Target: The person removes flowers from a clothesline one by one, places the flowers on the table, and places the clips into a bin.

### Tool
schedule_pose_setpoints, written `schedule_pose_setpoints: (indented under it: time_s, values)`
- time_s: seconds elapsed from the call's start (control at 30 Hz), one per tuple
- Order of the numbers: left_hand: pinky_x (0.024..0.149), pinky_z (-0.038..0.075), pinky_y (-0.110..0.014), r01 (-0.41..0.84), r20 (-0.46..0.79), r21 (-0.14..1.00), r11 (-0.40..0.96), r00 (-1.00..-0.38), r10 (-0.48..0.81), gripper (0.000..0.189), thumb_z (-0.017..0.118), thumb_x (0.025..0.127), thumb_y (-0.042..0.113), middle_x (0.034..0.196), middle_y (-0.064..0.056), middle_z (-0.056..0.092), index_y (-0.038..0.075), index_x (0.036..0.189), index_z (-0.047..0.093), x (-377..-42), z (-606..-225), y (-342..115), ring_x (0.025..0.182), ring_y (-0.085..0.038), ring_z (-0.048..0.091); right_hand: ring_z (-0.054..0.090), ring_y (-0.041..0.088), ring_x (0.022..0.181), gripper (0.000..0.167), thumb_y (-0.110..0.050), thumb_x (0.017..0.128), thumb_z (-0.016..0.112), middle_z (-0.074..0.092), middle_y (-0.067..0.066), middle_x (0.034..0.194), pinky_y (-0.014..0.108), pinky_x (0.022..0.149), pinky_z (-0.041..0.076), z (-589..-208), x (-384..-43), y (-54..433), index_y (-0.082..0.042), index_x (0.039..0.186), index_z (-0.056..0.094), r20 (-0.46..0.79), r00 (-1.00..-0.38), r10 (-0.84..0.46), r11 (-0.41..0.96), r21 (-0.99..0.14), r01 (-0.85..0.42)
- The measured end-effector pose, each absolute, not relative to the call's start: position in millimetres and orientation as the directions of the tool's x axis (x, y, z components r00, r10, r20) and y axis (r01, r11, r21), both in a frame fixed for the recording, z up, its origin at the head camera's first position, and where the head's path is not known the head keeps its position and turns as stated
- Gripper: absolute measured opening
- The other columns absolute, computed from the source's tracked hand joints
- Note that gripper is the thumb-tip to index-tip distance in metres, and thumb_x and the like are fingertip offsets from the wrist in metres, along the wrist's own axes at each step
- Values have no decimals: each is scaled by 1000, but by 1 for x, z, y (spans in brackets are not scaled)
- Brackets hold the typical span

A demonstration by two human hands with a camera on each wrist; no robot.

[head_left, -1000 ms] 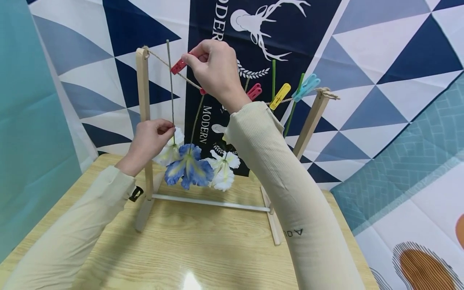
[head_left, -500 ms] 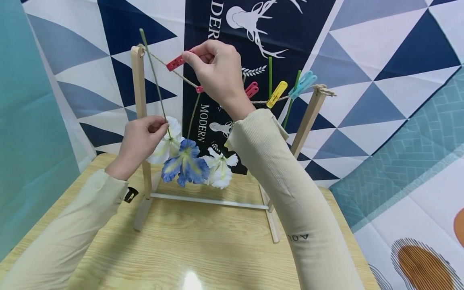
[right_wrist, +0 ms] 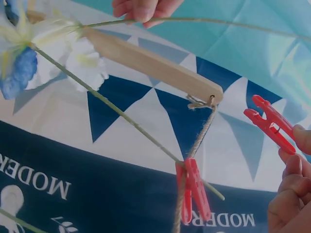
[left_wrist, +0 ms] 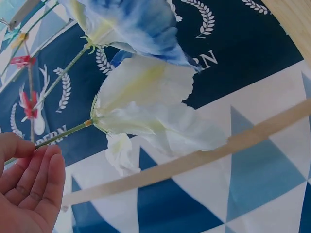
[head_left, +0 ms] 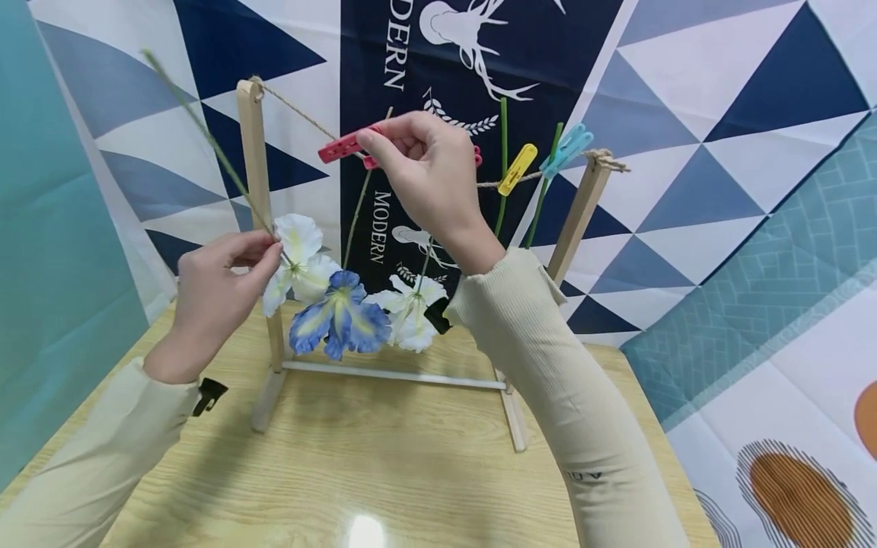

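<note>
My left hand (head_left: 222, 293) pinches the green stem (head_left: 205, 137) of a white artificial flower (head_left: 301, 262) just above the bloom. The stem tilts up to the left, past the wooden post and away from the rope (head_left: 294, 109). My right hand (head_left: 432, 179) pinches a red clothespin (right_wrist: 274, 124) between thumb and fingers; its tips stand apart with nothing between them, off the rope. Beside it, another red clothespin (right_wrist: 194, 187) clips the stem of a blue flower (head_left: 339, 316) to the rope, bloom hanging down. A second white flower (head_left: 411, 312) hangs further right.
The rope runs between a left post (head_left: 253, 144) and a right post (head_left: 582, 213), joined below by a white bar (head_left: 393, 374). Yellow (head_left: 518, 170) and light blue (head_left: 566, 150) clothespins hold green stems on the rope. The stand rests on a wooden table (head_left: 411, 472) before a patterned cloth.
My left hand has moved left with the white flower; its stem went from upright beside the rope to leaning left. My right hand and its red clothespin shifted slightly down and right.
</note>
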State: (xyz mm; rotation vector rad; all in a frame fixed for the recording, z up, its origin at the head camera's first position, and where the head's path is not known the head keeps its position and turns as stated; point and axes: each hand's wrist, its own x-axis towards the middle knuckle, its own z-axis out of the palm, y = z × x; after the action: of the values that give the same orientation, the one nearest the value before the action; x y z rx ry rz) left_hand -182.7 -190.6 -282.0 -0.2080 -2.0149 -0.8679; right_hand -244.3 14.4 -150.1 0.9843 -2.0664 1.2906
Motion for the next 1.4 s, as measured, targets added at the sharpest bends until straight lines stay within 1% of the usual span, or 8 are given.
schedule_pose_setpoints:
  time_s: [0.4,0.63,0.73,0.9,1.13,1.2,1.3,1.4]
  values:
    - [70,42,-5,553,891,439,708,-368,-265,12,66,80,3,76,-21,68,-7,82,72,-138,-284,-212,75,17,55,38,12,53,16,-16,85,70,52,0,61,22,51,29,-185,-235,45,-2,92,72,725,-643,-247,242,-596,-765]
    - [75,37,0,587,942,290,756,-313,-119,35,63,87,25,68,-21,66,-7,75,71,-106,-285,-206,83,21,51,38,13,52,15,-16,85,69,53,-3,61,23,47,29,-207,-228,69,-3,92,73,713,-666,-219,252,-618,-745]
    - [73,42,-3,585,957,166,794,-291,14,42,56,91,32,66,-14,67,-3,74,72,-97,-288,-201,73,6,60,39,13,53,15,-15,85,69,55,-5,64,23,46,29,-215,-222,80,-3,93,72,705,-681,-197,264,-631,-730]
    - [57,51,-25,588,895,-48,807,-333,296,45,43,98,29,71,-8,69,0,79,72,-88,-300,-189,60,-21,64,40,11,54,14,-13,85,69,57,-9,67,22,46,30,-226,-212,98,-2,94,72,683,-714,-153,291,-660,-693]
    - [50,46,-20,643,740,-135,754,-440,508,54,23,102,21,68,1,57,3,77,67,-92,-329,-176,56,-10,52,40,12,54,18,-17,84,70,56,-11,65,22,46,30,-244,-198,124,-4,95,72,605,-793,-67,349,-731,-587]
    - [48,42,-19,658,700,-152,738,-455,550,35,37,97,11,65,2,53,4,76,64,-95,-338,-171,55,-9,47,39,12,54,18,-18,84,70,56,-10,64,23,45,29,-249,-193,133,-4,95,72,580,-813,-47,352,-752,-557]
    - [47,38,-19,651,617,-208,730,-492,614,7,62,76,-2,62,2,49,5,73,62,-96,-352,-162,53,-9,42,35,12,51,17,-17,84,70,52,-6,62,26,43,26,-257,-185,148,-3,94,72,566,-824,-14,350,-769,-534]
    - [46,37,-20,628,517,-273,728,-543,662,23,77,55,-5,60,1,49,5,70,62,-96,-365,-151,52,-10,40,36,11,50,16,-14,84,69,56,-7,64,26,44,28,-266,-179,163,-1,94,72,548,-836,33,340,-793,-506]
